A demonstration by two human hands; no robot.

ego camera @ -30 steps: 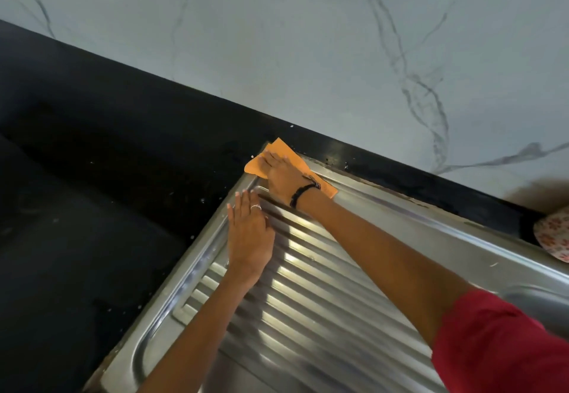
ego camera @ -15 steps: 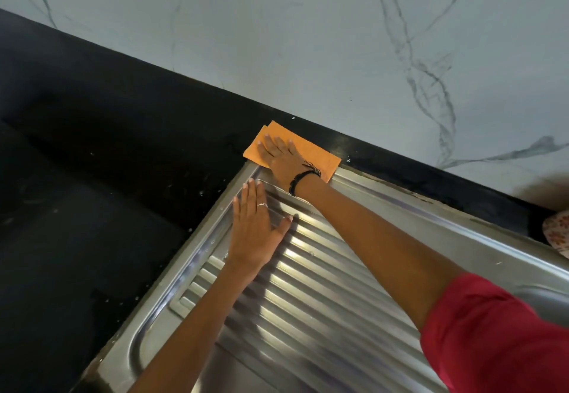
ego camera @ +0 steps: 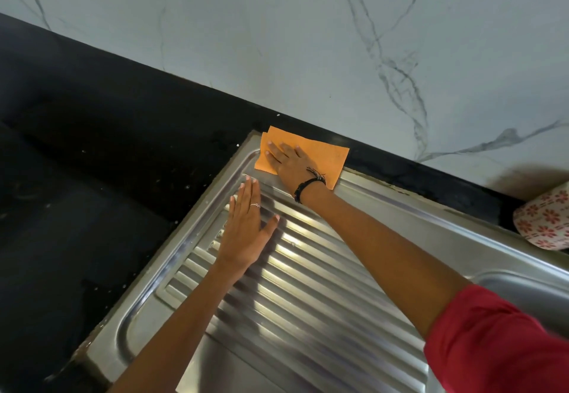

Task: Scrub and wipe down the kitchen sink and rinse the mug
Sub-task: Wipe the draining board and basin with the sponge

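Black stone countertop borders the ribbed stainless-steel sink drainboard, where the flat right hand has spread the folded orange cloth wider over its far corner since a second ago, left hand resting flat nearby, so wiping is likely mid-way; no mug is identifiable.

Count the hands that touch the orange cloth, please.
1. The right hand presses flat on the orange cloth at the sink's far corner; the left hand rests on the ridged drainboard.
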